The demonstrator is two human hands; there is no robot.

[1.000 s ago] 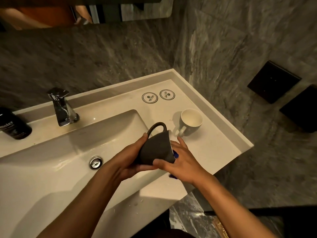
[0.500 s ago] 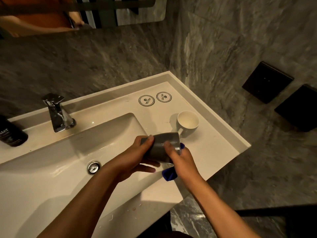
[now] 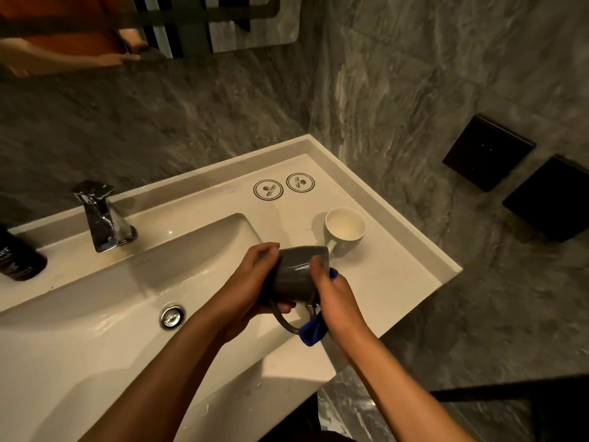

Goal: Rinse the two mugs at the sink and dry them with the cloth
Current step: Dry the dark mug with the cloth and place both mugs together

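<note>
Head view shows the left hand (image 3: 251, 291) and the right hand (image 3: 334, 298), fingers closed on a glossy grey mug (image 3: 294, 275) lying sideways, handle down, with a blue cloth (image 3: 314, 333), above the sink (image 3: 95, 314) edge. A white mug (image 3: 344, 229) stands just behind it. Bottle (image 3: 16, 256) letters read "ter".

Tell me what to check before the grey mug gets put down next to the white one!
1. Grey mug held firmly: ok, the left hand and right hand both grip it.
2. Blue cloth on hand: ok, bunched under the right hand.
3. Grey mug fully dry: cannot tell, a shine shows on its side.
4. Free counter in front of the white mug: ok, bare patch there.
5. White mug standing upright: ok, mouth up.
6. Tap off: ok, no water running.
</note>
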